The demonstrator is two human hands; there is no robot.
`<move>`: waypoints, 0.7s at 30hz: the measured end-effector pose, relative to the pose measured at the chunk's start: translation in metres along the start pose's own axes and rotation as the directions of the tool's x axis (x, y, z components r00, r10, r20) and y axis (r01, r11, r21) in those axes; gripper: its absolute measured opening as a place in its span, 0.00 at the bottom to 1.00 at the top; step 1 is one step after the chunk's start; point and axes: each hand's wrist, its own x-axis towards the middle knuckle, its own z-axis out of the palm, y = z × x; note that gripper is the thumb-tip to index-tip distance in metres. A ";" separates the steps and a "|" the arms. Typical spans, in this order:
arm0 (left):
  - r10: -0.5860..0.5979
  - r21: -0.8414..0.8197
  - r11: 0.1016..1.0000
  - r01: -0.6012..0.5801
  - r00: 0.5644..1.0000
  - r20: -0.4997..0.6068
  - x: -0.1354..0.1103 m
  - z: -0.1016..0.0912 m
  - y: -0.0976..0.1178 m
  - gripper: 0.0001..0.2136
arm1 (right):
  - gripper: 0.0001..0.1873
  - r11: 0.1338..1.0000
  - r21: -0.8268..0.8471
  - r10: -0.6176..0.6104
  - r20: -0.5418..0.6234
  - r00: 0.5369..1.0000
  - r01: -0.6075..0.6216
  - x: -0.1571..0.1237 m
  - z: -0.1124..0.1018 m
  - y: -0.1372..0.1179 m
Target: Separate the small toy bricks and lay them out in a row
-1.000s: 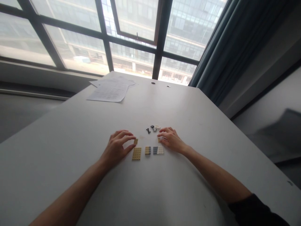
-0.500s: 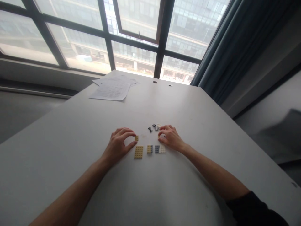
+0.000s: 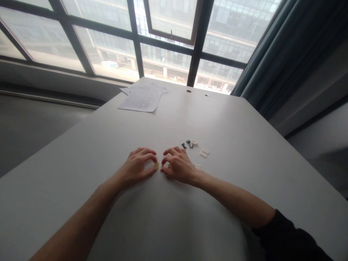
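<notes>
My left hand (image 3: 137, 166) and my right hand (image 3: 178, 166) meet at the middle of the white table (image 3: 108, 145), fingertips almost touching. Between them shows a small tan brick piece (image 3: 156, 165), pinched by the left thumb and fingers. The right fingers are curled in a pinch on the other side of it, on a tan bit I cannot name. The flat plates seen earlier are hidden under my right hand; only a pale edge (image 3: 198, 166) shows by the wrist. Small black and white parts (image 3: 189, 144) lie just beyond my right hand.
Two small white plates (image 3: 204, 153) lie right of the black parts. Printed paper sheets (image 3: 143, 99) rest at the table's far end by the window. A dark curtain (image 3: 269, 61) hangs at the right. The table's edges fall away left and right.
My right hand has moved left, over the row of flat plates, to meet the left hand. The left hand still pinches the tan piece. The camera has shifted.
</notes>
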 end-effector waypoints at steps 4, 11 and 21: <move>0.003 -0.020 1.000 -0.002 1.000 0.028 -0.004 0.001 -0.001 0.08 | 0.08 1.000 -0.028 0.002 0.033 0.999 -0.001 0.003 0.009 -0.002; 0.006 -0.031 1.000 -0.005 0.999 0.054 -0.003 0.003 0.002 0.08 | 0.12 0.996 0.040 0.079 -0.060 0.995 -0.077 -0.008 -0.006 0.000; -0.006 -0.056 0.998 0.007 1.000 0.014 -0.001 0.007 0.004 0.08 | 0.09 0.956 0.054 0.293 -0.232 0.928 -0.288 -0.064 -0.046 0.047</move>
